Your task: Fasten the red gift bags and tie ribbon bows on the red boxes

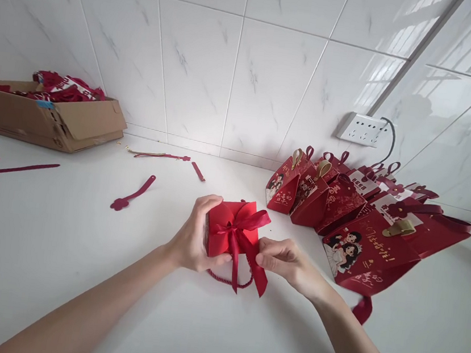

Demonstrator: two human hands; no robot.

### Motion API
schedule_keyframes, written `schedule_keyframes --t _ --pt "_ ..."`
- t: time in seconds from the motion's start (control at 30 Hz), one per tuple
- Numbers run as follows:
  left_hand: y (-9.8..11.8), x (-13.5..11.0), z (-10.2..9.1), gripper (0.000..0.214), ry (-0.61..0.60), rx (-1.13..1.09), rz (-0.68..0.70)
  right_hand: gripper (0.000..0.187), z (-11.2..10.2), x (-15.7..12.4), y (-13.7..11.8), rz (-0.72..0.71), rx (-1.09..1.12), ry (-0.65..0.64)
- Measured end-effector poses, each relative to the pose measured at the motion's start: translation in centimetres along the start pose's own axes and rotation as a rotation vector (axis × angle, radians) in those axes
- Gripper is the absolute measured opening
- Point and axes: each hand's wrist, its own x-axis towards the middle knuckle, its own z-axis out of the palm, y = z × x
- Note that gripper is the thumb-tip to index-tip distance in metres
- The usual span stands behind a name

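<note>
Well out from the back edge of the surface (80, 249), I see a small red box (220, 216) — left hand (196, 243) gripping its side, right hand (280, 260) pinching one tail of its ribbon bow (256, 220).

Well to the left of the left hand (197, 238), a cardboard box (45, 121) holds a heap of red and white pieces (71, 93). On the white table (157, 327) between box and hand lies a flower-ended strap (132, 195); a short strip (198, 171) lies beyond that hand. Beyond the right hand (285, 260) and to its right stands a cluster of red gift boxes (343, 207) with loop handles. Behind them, a white socket panel (362, 129) with a dark cable (393, 140) sits on the tiled wall (201, 69).
</note>
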Motion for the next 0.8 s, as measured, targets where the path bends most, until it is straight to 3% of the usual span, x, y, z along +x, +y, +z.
schedule_keyframes --t 0.23,0.53,0.8 --pt "0.6 0.2 0.0 0.085 -0.042 0.081 0.046 0.036 0.1 0.0 0.2 0.036 -0.047 0.004" --pt "1.1 0.5 -0.1 0.057 -0.071 0.122 0.078 0.032 0.2 0.0 0.4 0.072 -0.014 -0.022" --pt "1.1 0.4 0.0 0.058 -0.061 0.105 0.071 0.031 0.3 0.0 0.2 0.078 0.0 -0.033"
